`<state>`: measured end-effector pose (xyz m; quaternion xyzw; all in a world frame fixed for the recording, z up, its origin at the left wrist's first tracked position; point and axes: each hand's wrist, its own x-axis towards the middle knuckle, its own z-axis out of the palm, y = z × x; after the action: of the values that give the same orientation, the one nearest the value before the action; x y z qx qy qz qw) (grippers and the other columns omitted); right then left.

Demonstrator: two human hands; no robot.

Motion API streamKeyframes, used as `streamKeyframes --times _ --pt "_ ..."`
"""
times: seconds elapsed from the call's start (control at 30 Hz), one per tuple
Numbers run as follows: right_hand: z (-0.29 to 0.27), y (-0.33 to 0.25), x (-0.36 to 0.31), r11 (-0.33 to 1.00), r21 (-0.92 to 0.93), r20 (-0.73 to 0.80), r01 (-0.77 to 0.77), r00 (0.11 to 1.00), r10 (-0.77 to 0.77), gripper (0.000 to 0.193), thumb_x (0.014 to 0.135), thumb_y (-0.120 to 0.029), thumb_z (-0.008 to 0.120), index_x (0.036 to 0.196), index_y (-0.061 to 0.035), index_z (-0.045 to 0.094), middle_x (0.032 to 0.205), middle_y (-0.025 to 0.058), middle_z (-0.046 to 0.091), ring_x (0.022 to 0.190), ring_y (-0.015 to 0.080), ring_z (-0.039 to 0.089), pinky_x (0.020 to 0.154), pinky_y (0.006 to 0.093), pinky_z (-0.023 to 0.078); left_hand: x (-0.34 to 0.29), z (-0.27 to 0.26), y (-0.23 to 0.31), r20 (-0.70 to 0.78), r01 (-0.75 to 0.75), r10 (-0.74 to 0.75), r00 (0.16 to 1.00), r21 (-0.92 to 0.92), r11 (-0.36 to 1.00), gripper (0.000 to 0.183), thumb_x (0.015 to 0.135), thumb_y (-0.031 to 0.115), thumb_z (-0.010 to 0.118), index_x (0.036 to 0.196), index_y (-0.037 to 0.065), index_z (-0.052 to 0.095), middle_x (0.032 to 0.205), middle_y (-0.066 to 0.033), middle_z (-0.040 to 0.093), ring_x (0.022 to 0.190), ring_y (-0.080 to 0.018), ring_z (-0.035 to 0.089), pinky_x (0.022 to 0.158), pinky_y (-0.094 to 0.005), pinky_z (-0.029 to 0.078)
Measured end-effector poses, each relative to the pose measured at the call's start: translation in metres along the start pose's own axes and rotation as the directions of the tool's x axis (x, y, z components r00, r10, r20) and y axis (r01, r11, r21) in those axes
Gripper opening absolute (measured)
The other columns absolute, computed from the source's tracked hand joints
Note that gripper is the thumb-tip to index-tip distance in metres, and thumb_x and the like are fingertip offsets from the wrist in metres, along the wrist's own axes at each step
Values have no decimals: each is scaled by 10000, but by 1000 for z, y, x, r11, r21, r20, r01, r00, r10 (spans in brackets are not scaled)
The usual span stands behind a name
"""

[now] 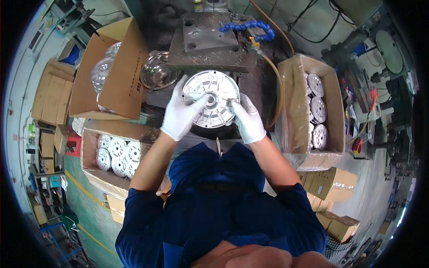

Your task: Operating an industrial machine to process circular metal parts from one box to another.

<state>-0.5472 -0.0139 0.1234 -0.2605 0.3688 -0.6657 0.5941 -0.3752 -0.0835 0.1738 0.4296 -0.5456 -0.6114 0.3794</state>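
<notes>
Near the metal block (210,35), left hand (178,114) and right hand (248,119) are firmly clasping 1 disc (216,107), seemingly mid-job; 2 boxes (291,114) are holding more.

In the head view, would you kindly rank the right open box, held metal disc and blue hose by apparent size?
1. Right open box
2. Held metal disc
3. Blue hose

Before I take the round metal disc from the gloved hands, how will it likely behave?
The metal disc will probably be stiff, since raised ribs cross its face. Its circular outline suggests it may roll if set on edge. Its bright, shiny rim could feel rather slippery.
</notes>
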Motion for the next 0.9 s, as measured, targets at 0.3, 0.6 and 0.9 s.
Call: streamKeyframes --times 0.3,0.6,0.9 --pt "32 16 14 992 -59 -43 114 992 -117 355 917 -128 559 1239 -46 436 1047 41 562 880 103 568 605 227 516 42 4 -9 -272 -327 320 908 20 945 694 690 88 799 1234 -88 404 1110 -174 575 950 -181 608 837 -281 503" --pt "-18 35 -21 876 -403 83 -266 942 324 368 941 -261 542 1196 -3 483 974 115 631 716 136 606 650 254 507 152 -47 25 -312 -236 317 895 270 933 691 638 327 833 1117 -81 548 1015 -168 650 920 -176 632 806 -283 507" --pt "-87 88 -74 767 -393 -93 -507 852 516 305 945 -277 539 1118 -26 541 918 66 650 705 111 599 625 237 486 225 -30 38 -283 -22 272 920 655 755 852 631 483 789 1175 -114 518 1137 -213 610 998 -261 625 871 -320 482"
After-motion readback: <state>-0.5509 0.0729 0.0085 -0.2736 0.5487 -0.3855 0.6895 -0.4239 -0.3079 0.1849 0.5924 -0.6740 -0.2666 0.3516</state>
